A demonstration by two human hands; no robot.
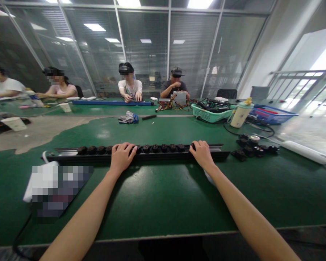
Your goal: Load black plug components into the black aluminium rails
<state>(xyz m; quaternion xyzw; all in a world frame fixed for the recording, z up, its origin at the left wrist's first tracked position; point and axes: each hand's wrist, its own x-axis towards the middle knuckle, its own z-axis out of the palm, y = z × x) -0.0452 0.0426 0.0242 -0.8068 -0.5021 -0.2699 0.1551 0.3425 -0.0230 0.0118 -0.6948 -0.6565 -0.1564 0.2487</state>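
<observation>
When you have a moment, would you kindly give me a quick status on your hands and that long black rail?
Left hand, right hand both on black rail. Row of round black fittings along it. Loose black parts off its right end.

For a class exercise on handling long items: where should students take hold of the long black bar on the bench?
Best grip the bar by its long near edge from above, hands spread wide as the left hand and right hand are. It lies flat, long and narrow, so spread hands should keep it level; the round knobs along its top leave little room elsewhere.
</observation>
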